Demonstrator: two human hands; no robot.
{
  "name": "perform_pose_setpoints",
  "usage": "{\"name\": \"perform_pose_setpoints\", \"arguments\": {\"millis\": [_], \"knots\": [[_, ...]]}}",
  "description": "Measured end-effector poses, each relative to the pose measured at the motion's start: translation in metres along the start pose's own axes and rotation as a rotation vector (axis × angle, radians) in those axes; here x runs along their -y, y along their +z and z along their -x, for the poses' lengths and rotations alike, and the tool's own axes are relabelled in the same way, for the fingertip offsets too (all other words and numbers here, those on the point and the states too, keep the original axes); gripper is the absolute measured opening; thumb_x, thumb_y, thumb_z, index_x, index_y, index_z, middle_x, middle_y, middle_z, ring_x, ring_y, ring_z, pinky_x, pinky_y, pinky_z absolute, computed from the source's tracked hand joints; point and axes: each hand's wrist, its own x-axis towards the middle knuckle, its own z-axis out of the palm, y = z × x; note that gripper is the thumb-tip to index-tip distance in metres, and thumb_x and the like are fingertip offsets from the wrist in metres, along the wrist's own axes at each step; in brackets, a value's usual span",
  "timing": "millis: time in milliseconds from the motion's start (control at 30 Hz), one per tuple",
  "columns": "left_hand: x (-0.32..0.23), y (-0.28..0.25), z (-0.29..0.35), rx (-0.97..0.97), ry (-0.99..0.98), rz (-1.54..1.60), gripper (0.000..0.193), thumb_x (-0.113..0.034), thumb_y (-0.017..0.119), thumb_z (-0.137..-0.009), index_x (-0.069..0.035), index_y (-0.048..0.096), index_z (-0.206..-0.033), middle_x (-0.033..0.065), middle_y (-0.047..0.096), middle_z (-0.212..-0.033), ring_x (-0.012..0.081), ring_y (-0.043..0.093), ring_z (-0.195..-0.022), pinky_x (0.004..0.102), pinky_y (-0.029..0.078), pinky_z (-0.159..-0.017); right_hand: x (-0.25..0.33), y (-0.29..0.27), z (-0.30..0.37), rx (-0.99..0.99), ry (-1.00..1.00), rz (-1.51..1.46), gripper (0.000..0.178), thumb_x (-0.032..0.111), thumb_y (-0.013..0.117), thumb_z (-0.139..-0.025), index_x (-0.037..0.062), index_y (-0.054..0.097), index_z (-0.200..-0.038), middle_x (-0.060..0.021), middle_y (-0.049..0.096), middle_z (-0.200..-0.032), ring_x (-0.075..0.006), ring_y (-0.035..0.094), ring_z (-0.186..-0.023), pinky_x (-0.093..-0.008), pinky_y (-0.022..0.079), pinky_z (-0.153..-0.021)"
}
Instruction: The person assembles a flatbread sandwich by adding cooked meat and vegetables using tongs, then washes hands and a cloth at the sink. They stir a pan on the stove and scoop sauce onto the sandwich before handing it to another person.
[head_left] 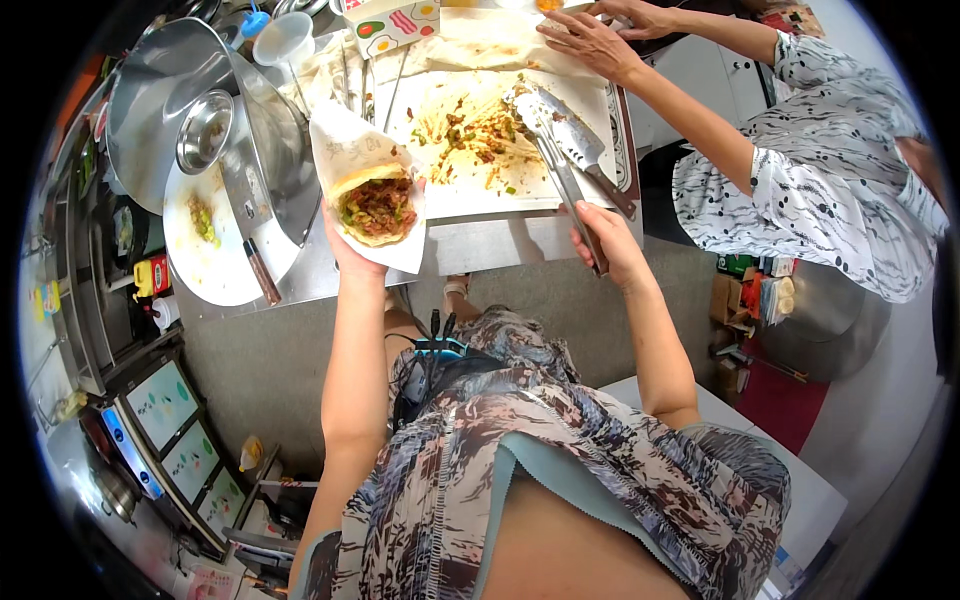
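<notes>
My left hand (355, 255) is closed round a white paper sleeve (335, 135) holding a round stuffed flatbread (378, 210). Chopped brown meat with green bits shows in the bread's opening. In my right hand (612, 245) is a long narrow knife (572, 190), gripped by its dark handle. Its blade end reaches over the white cutting board (470, 200), which is strewn with chopped filling (460, 130). Beside it lies a cleaver (575, 140) with a smeared blade and a dark handle.
At the left, a large steel basin (150, 100) and small steel bowl (205, 130) stand by a round white board (200, 280), where another knife (262, 270) lies. A patterned box (395, 25) is at the back. Another person's hands (595, 45) reach in at the far right.
</notes>
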Motion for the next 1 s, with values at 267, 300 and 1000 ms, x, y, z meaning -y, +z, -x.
{"name": "perform_pose_setpoints", "arguments": {"millis": [267, 300, 1000], "knots": [[-0.004, 0.004, 0.010, -0.021, 0.000, 0.053, 0.065, -0.050, 0.042, -0.090, -0.009, 0.039, -0.139, 0.0211, 0.046, -0.134, 0.0418, 0.047, -0.120, 0.0618, 0.034, -0.105, 0.010, 0.009, 0.008, -0.141, -0.299, 0.251, 0.038, 0.032, 0.055, -0.095, 0.0005, 0.058, -0.115, -0.0003, 0.055, -0.066, -0.0079, 0.047, -0.049, -0.0233, 0.040, -0.044], [-0.005, 0.005, 0.011, -0.006, -0.005, 0.059, 0.062, -0.047, 0.042, -0.091, -0.007, 0.040, -0.138, 0.0224, 0.049, -0.131, 0.0419, 0.050, -0.117, 0.0608, 0.035, -0.106, -0.002, 0.011, 0.003, -0.268, -0.537, 0.416, 0.039, 0.032, 0.059, -0.093, -0.0002, 0.057, -0.115, -0.0025, 0.055, -0.066, -0.0097, 0.048, -0.051, -0.0257, 0.042, -0.047], [-0.014, -0.002, 0.018, -0.061, 0.045, 0.038, 0.065, -0.049, 0.041, -0.092, -0.003, 0.038, -0.138, 0.0240, 0.047, -0.131, 0.0438, 0.048, -0.117, 0.0597, 0.036, -0.105, -0.022, 0.058, -0.010, -0.328, -0.422, 0.803, 0.045, 0.034, 0.059, -0.089, 0.0009, 0.053, -0.120, -0.0205, 0.066, -0.087, -0.0356, 0.065, -0.081, -0.0426, 0.050, -0.071]]}}
